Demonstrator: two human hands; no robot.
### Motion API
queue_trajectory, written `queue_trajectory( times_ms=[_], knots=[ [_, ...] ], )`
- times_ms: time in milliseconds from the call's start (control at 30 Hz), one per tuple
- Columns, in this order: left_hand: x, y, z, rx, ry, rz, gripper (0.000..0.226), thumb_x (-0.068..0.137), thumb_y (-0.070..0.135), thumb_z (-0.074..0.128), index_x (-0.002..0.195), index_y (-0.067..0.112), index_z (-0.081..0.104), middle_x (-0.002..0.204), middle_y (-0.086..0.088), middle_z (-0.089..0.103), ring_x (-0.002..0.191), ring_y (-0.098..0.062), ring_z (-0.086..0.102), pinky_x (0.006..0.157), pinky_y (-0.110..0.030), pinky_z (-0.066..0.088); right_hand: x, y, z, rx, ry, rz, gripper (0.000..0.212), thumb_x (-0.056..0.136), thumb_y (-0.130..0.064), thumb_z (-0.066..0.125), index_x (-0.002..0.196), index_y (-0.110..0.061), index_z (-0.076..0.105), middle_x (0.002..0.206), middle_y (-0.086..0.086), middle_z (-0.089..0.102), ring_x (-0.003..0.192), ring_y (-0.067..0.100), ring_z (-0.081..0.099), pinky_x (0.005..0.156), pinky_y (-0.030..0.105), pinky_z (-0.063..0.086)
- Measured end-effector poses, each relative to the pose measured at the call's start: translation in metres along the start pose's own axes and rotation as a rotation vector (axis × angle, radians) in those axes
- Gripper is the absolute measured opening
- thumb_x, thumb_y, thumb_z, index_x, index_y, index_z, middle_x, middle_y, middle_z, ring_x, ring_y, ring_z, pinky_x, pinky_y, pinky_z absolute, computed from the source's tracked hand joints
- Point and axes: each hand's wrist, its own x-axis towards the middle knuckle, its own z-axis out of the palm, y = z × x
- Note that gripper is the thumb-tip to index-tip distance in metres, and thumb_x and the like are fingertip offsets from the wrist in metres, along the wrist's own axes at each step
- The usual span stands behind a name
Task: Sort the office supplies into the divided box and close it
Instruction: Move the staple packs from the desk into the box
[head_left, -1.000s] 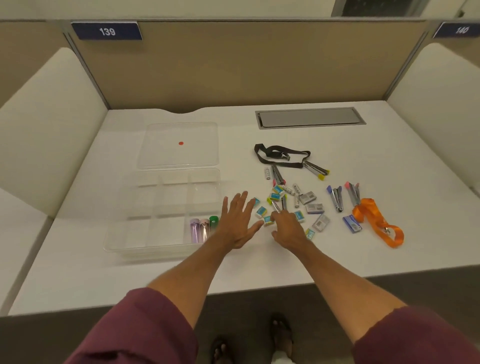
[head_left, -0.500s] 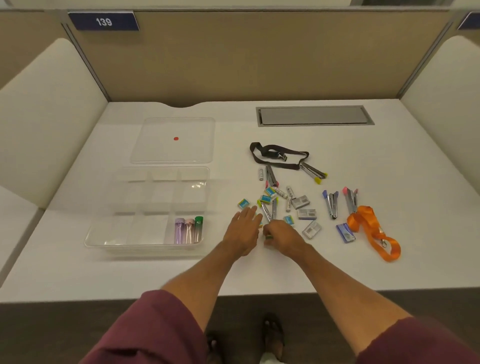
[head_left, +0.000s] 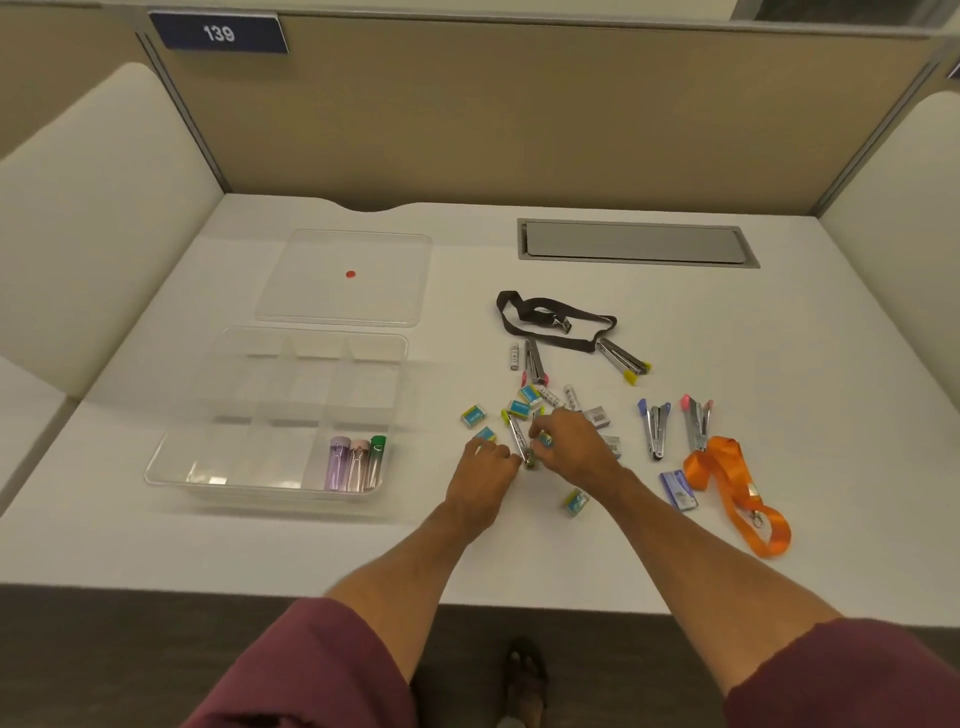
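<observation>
White desk between beige partitions: a second ago the left hand lay spread flat beside the divided box at lower left. Now it has curled and met the right hand mid-frame. Left fingertips pinch the lower end of a small stapler, whose long axis runs up and slightly left. The right fingers curl over that end, but I cannot tell what they grip. Teal boxes crowd round it. Three tubes lie in the box's lower-right compartment, and the lid lies above it.

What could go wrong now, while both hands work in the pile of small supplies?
The right forearm passes close by a teal staple box; it might sweep it away. The left hand and right hand crowd one small stapler, so neighbouring boxes may scatter.
</observation>
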Motion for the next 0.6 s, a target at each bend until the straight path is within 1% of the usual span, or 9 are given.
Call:
queue_trajectory(
  times_ms=[67, 133, 200, 267, 333, 400, 500, 600],
  knots=[
    [0.001, 0.001, -0.007, -0.034, -0.028, -0.037, 0.035, 0.084, -0.006, 0.055, 0.116, 0.007, 0.054, 0.119, -0.012, 0.058, 0.115, -0.032, 0.051, 0.097, -0.037, 0.038, 0.003, -0.002, -0.002, 0.011, 0.01, -0.007, 0.026, 0.086, -0.02, 0.063, 0.109, -0.01, 0.069, 0.109, 0.012, 0.067, 0.101, 0.024, 0.062, 0.086, 0.033, 0.05],
    [-0.001, -0.001, -0.016, -0.111, -0.02, -0.076, 0.038, 0.084, -0.008, 0.053, 0.119, 0.006, 0.051, 0.124, -0.013, 0.053, 0.118, -0.031, 0.047, 0.088, -0.038, 0.043, 0.007, -0.005, -0.003, 0.021, 0.007, -0.022, 0.027, 0.085, -0.02, 0.065, 0.11, -0.01, 0.068, 0.109, 0.012, 0.066, 0.102, 0.024, 0.061, 0.086, 0.033, 0.049],
    [-0.006, -0.008, -0.027, -0.194, 0.0, -0.113, 0.047, 0.082, -0.011, 0.054, 0.124, 0.007, 0.047, 0.129, -0.011, 0.046, 0.123, -0.029, 0.041, 0.084, -0.04, 0.047, 0.01, -0.011, -0.003, 0.014, 0.0, -0.055, 0.027, 0.084, -0.016, 0.066, 0.11, -0.009, 0.066, 0.11, 0.013, 0.065, 0.103, 0.026, 0.059, 0.086, 0.034, 0.048],
    [-0.012, -0.02, -0.04, -0.223, 0.05, -0.162, 0.053, 0.079, -0.013, 0.055, 0.126, 0.009, 0.043, 0.13, -0.01, 0.042, 0.122, -0.028, 0.04, 0.081, -0.04, 0.051, 0.013, -0.02, -0.003, 0.009, 0.006, -0.075, 0.026, 0.085, -0.012, 0.065, 0.111, -0.009, 0.064, 0.111, 0.015, 0.062, 0.104, 0.027, 0.058, 0.087, 0.035, 0.048],
    [-0.019, -0.035, -0.054, -0.216, 0.106, -0.218, 0.06, 0.078, -0.014, 0.059, 0.13, 0.01, 0.04, 0.13, -0.01, 0.042, 0.12, -0.027, 0.04, 0.082, -0.04, 0.053, 0.018, -0.036, -0.003, -0.001, 0.008, -0.081, 0.026, 0.086, -0.011, 0.063, 0.113, -0.01, 0.063, 0.113, 0.014, 0.06, 0.107, 0.027, 0.056, 0.089, 0.034, 0.047],
    [-0.028, -0.056, -0.066, -0.198, 0.159, -0.274, 0.061, 0.079, -0.012, 0.062, 0.131, 0.01, 0.039, 0.13, -0.01, 0.041, 0.118, -0.025, 0.042, 0.082, -0.038, 0.054, 0.025, -0.057, -0.003, -0.01, 0.013, -0.089, 0.026, 0.087, -0.01, 0.062, 0.114, -0.011, 0.062, 0.113, 0.014, 0.059, 0.106, 0.027, 0.056, 0.089, 0.034, 0.046],
    [-0.045, -0.092, -0.078, -0.202, 0.232, -0.338, 0.053, 0.082, -0.01, 0.062, 0.128, 0.008, 0.042, 0.131, -0.012, 0.042, 0.114, -0.026, 0.046, 0.086, -0.038, 0.054, 0.037, -0.096, 0.001, 0.005, 0.036, -0.111, 0.026, 0.087, -0.01, 0.062, 0.113, -0.011, 0.062, 0.112, 0.014, 0.058, 0.106, 0.029, 0.056, 0.085, 0.034, 0.047],
    [-0.068, -0.132, -0.084, -0.198, 0.279, -0.369, 0.044, 0.086, -0.003, 0.063, 0.125, 0.004, 0.045, 0.132, -0.014, 0.042, 0.111, -0.026, 0.049, 0.089, -0.037, 0.054, 0.045, -0.14, 0.009, 0.023, 0.059, -0.134, 0.028, 0.087, -0.012, 0.063, 0.114, -0.011, 0.062, 0.113, 0.014, 0.059, 0.105, 0.029, 0.058, 0.081, 0.03, 0.046]
  ],
)
